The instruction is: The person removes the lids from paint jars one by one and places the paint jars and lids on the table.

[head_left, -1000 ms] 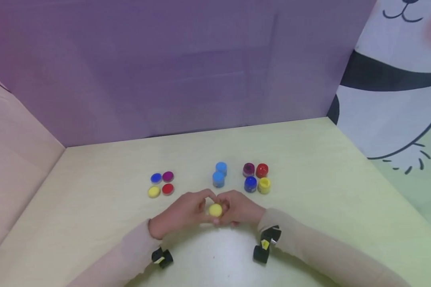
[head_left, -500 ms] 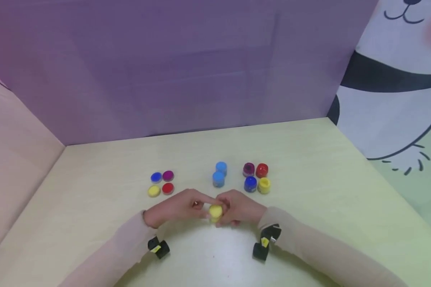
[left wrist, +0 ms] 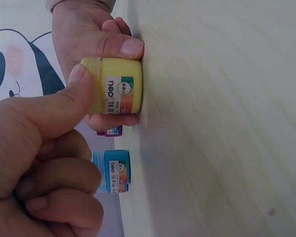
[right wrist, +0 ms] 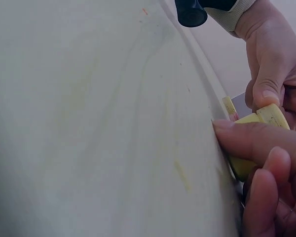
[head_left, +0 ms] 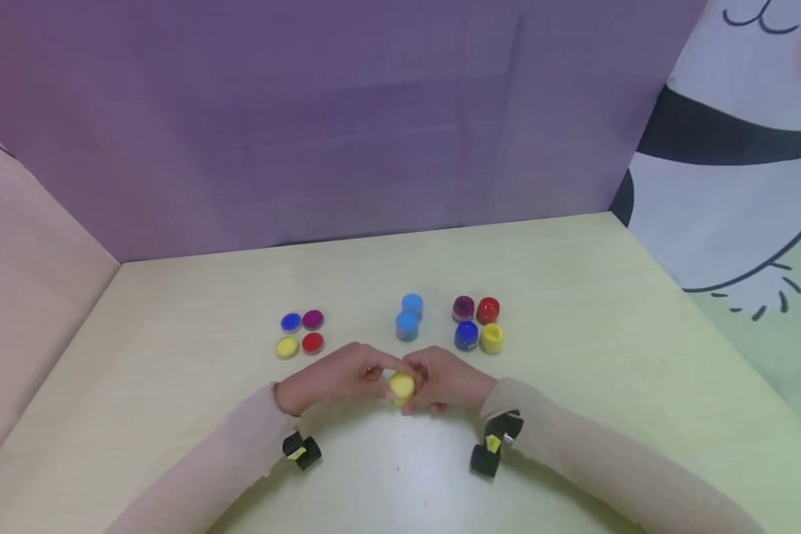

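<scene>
In the head view a yellow paint jar (head_left: 402,386) stands between both hands, near the table's front. My right hand (head_left: 449,378) grips its body, thumb on one side and a finger on the other, as the left wrist view shows. My left hand (head_left: 343,377) pinches the jar's lid (left wrist: 96,101) between thumb (left wrist: 71,101) and index finger; its other fingers are curled in. The lid sits on the jar, whose labelled side (left wrist: 121,94) faces the left wrist camera. The jar's base is right at the tabletop.
Beyond the hands are two light-blue jars (head_left: 407,326). To their right stand uncapped purple (head_left: 463,309), red (head_left: 488,311), blue (head_left: 466,336) and yellow jars (head_left: 491,339). Loose blue (head_left: 291,322), purple (head_left: 313,320), yellow (head_left: 287,347) and red lids (head_left: 312,343) lie left. A purple panel (head_left: 347,133) borders the table's back.
My left hand drew back slightly left, its index finger stretching across the lid, then came back in around the lid. My right hand keeps its grip on the jar. The head view tilted slightly.
</scene>
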Motion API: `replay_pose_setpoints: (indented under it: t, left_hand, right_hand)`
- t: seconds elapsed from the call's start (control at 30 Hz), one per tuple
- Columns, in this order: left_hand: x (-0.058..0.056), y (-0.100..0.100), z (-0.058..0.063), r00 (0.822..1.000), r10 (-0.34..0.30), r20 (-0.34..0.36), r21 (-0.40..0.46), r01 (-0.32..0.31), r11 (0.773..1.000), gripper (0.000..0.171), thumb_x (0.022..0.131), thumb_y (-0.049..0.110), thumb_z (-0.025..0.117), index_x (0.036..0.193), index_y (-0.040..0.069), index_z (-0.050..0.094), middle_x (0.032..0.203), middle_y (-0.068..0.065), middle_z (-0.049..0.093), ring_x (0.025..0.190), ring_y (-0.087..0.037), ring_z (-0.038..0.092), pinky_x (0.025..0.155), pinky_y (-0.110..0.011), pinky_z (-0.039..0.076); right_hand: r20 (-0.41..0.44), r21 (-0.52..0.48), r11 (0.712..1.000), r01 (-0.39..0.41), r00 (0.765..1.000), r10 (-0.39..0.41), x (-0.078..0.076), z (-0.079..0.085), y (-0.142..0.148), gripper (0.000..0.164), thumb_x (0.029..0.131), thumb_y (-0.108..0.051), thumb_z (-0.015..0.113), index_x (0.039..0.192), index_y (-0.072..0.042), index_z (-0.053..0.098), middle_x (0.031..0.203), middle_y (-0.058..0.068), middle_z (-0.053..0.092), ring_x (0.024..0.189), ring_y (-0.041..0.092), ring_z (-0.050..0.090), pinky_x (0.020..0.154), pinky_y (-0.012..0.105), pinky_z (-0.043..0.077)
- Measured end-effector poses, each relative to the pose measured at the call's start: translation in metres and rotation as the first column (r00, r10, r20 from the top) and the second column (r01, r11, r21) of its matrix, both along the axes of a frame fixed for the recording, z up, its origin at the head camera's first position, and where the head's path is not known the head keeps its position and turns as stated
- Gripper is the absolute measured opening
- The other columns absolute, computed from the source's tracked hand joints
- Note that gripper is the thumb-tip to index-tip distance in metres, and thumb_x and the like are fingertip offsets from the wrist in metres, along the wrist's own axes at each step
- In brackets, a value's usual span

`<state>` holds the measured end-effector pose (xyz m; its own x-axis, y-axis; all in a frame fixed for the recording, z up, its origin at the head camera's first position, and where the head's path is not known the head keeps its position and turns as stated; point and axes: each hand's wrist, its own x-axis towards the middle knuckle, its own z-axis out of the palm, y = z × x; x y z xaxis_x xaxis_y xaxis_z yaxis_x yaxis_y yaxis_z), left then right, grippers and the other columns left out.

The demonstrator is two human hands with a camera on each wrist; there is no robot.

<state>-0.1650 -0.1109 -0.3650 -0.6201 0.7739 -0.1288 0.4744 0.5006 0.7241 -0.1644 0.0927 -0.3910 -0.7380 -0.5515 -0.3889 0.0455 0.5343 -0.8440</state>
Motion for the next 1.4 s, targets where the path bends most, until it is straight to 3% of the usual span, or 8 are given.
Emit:
replay_pose_setpoints:
  t: [0.27,0.53,0.8,1.07,1.23,1.4]
  left_hand:
    - [0.009,0.004,0.001,0.993,0.095,-0.076,-0.016,-0.097,0.995,0.036,0.083,0.017,0.072,0.119,0.020,0.067,0.058,0.007,0.025,0.052,-0.007,0.028,0.056,-0.020,0.028]
    - [0.014,0.010,0.005,0.968,0.180,-0.174,0.002,-0.183,0.983,0.033,0.079,0.020,0.076,0.111,0.018,0.070,0.057,0.009,0.031,0.052,-0.007,0.032,0.054,-0.019,0.029]
    - [0.017,0.018,0.009,0.941,0.205,-0.269,-0.077,-0.233,0.969,0.029,0.080,0.023,0.076,0.107,0.016,0.070,0.060,0.009,0.046,0.055,-0.007,0.039,0.055,-0.020,0.034]
    - [0.024,0.024,0.012,0.927,0.245,-0.284,-0.140,-0.293,0.946,0.031,0.080,0.023,0.076,0.108,0.011,0.068,0.059,0.008,0.048,0.057,-0.009,0.042,0.058,-0.022,0.037]
    - [0.033,0.029,0.008,0.887,0.283,-0.366,-0.162,-0.360,0.919,0.031,0.078,0.030,0.077,0.096,0.007,0.067,0.061,0.006,0.051,0.055,-0.010,0.045,0.054,-0.022,0.039]
    - [0.040,0.036,0.011,0.832,0.290,-0.472,-0.190,-0.418,0.888,0.036,0.080,0.039,0.073,0.078,0.006,0.059,0.055,0.003,0.040,0.049,-0.012,0.039,0.046,-0.021,0.030]
  right_hand:
    - [-0.007,0.002,1.000,0.006,1.000,-0.006,0.002,0.002,0.001,0.023,0.073,-0.012,0.080,0.089,-0.014,0.064,0.072,0.001,0.060,0.049,0.014,0.049,0.049,0.022,0.043]
    - [-0.035,-0.005,1.000,0.004,0.999,-0.004,-0.001,0.005,0.001,0.022,0.075,-0.010,0.079,0.088,-0.011,0.062,0.072,0.001,0.060,0.050,0.015,0.050,0.051,0.023,0.044]
    - [-0.059,-0.025,1.000,0.000,0.998,-0.001,-0.004,0.006,0.003,0.023,0.074,-0.009,0.079,0.088,-0.011,0.061,0.072,0.001,0.059,0.049,0.014,0.050,0.049,0.023,0.043]
    - [-0.035,-0.032,0.999,-0.005,0.999,0.004,-0.002,0.003,0.001,0.023,0.074,-0.009,0.079,0.089,-0.012,0.062,0.071,0.001,0.059,0.048,0.014,0.049,0.049,0.022,0.042]
    - [-0.037,-0.028,1.000,-0.006,0.999,0.005,0.002,0.002,-0.001,0.022,0.074,-0.007,0.078,0.089,-0.012,0.062,0.071,0.000,0.059,0.047,0.013,0.049,0.048,0.021,0.042]
    - [-0.044,0.003,1.000,0.002,0.999,-0.002,0.003,0.005,-0.001,0.021,0.076,-0.006,0.077,0.090,-0.014,0.063,0.073,0.001,0.059,0.049,0.014,0.050,0.049,0.022,0.043]
